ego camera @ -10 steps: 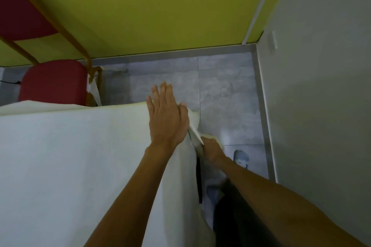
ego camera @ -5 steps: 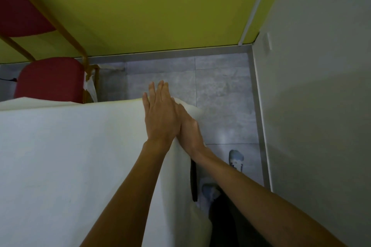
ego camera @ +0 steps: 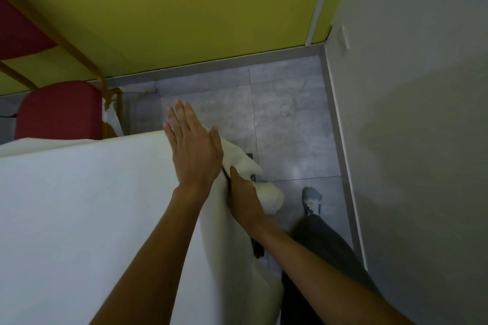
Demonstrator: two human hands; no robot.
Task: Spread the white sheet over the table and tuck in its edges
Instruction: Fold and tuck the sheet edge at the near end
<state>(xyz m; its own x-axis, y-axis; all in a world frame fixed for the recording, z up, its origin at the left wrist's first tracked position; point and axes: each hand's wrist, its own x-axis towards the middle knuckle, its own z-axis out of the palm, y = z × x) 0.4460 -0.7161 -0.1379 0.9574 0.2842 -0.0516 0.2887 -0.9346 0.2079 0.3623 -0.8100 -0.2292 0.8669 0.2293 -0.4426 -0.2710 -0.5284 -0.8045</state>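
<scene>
The white sheet covers the table top from the left edge of view to the far right corner, hiding the table almost fully. My left hand lies flat and open on the sheet at that corner, fingers reaching past the far edge. Just below it, my right hand is at the table's right side, gripping a bunched fold of the sheet that bulges out to the right. A dark strip of the table's frame shows under my right forearm.
A red chair with a wooden frame stands beyond the table's far edge. A yellow wall runs behind it and a white wall stands close on the right. Grey tiled floor fills the corner. My leg and shoe stand beside the table.
My right hand slid from beside my left hand on the corner down to the table's side and gathered a fold of sheet. My left hand stayed flat on the corner.
</scene>
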